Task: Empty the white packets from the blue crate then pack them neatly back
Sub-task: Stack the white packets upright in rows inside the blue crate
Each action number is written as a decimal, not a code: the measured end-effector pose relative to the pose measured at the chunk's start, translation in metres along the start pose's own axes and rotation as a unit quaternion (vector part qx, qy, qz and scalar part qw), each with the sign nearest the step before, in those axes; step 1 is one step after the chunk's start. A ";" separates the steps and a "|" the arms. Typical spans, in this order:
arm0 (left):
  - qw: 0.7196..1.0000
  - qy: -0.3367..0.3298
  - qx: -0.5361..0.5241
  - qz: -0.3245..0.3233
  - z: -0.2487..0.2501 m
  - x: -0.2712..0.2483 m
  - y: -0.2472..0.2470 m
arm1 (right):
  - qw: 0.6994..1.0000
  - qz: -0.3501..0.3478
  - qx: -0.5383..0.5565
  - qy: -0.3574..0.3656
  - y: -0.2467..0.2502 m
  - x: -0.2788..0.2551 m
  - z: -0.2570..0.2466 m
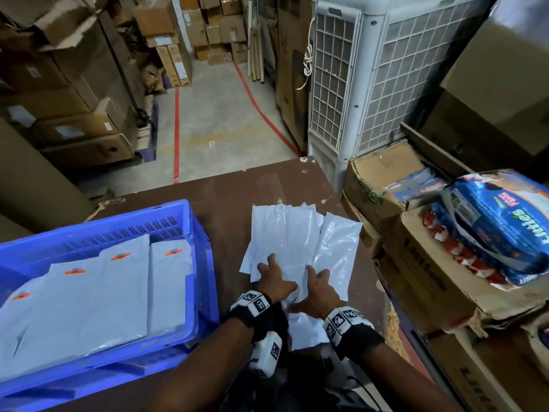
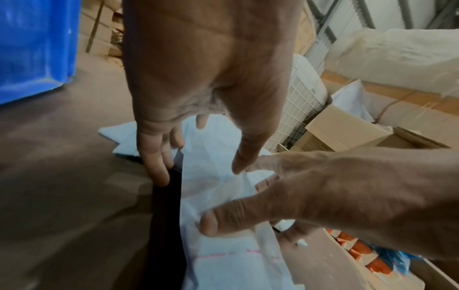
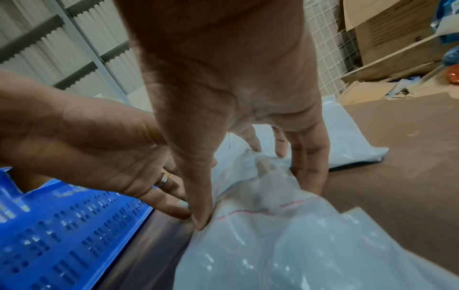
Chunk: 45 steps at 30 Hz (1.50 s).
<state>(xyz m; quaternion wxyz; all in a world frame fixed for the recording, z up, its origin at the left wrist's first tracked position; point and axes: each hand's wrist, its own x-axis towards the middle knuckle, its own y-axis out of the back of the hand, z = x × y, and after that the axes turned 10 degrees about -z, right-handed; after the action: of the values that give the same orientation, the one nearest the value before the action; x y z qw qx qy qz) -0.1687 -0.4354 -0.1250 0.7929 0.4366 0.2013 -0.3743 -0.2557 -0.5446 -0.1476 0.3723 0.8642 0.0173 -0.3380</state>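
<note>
Beside the blue crate (image 1: pixel 196 233), both hands press white packets (image 1: pixel 285 233).

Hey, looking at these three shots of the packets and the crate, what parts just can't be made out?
- Head view: how many white plastic packets are stacked on the brown table; they overlap, and the left hand and right hand cover their near ends.
- Head view: print on the orange labels inside the blue plastic crate; too small.
- Right wrist view: the near packet; blurred.

Both forearms reach forward, wrists banded. The left hand (image 1: pixel 274 279) and right hand (image 1: pixel 316 292) lie side by side, palms down, fingers spread and seemingly pressing flat.
</note>
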 end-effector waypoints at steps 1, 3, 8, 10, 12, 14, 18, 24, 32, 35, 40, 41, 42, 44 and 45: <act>1.000 0.008 -0.013 0.011 -0.003 0.001 -0.003 | 1.000 0.002 0.009 0.009 0.000 0.000 0.001; 0.997 0.005 -0.066 0.031 -0.007 0.000 -0.004 | 0.999 0.005 0.032 0.021 0.004 -0.002 0.005; 0.972 -0.031 -0.231 0.037 -0.022 0.006 -0.005 | 0.977 -0.010 0.206 0.058 0.026 -0.011 0.017; 0.958 -0.058 -0.281 0.032 -0.017 0.003 0.000 | 0.968 -0.022 0.242 0.062 0.035 -0.012 0.023; 0.947 -0.098 -0.305 0.033 -0.005 -0.007 0.008 | 0.965 -0.020 0.251 0.077 0.045 -0.012 0.026; 0.934 -0.131 -0.329 0.034 0.005 -0.015 0.016 | 0.965 -0.004 0.244 0.096 0.054 -0.012 0.023; 0.907 -0.168 -0.382 0.058 0.028 -0.032 0.033 | 0.957 0.057 0.250 0.139 0.077 -0.016 0.007; 0.812 -0.166 -0.557 0.051 0.042 -0.043 0.055 | 0.921 0.214 0.187 0.267 0.104 -0.034 -0.012; 0.861 -0.055 -0.503 -0.061 0.032 -0.043 0.042 | 0.895 0.228 -0.007 0.382 0.082 -0.035 0.005; 0.850 -0.044 -0.520 -0.071 0.023 -0.041 0.036 | 0.901 0.219 -0.017 0.374 0.075 -0.037 0.018; 0.842 -0.060 -0.534 -0.049 0.015 -0.040 0.025 | 0.908 0.233 -0.042 0.345 0.067 -0.029 0.046; 0.844 -0.061 -0.531 -0.041 0.012 -0.037 0.023 | 0.911 0.232 -0.033 0.339 0.067 -0.029 0.050; 0.849 -0.061 -0.524 -0.039 0.010 -0.034 0.022 | 0.913 0.229 -0.016 0.338 0.067 -0.031 0.053; 0.863 -0.057 -0.501 -0.039 0.008 -0.033 0.020 | 0.915 0.223 0.037 0.335 0.066 -0.036 0.057; 0.866 -0.056 -0.495 -0.040 0.007 -0.030 0.018 | 0.919 0.217 0.069 0.321 0.064 -0.039 0.056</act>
<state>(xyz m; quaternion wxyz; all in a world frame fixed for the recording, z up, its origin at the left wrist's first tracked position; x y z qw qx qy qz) -0.1743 -0.4223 -0.0923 0.8991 -0.0433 0.3330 -0.2810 -0.2997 -0.6189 -0.1116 0.3502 0.9325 -0.0753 0.0460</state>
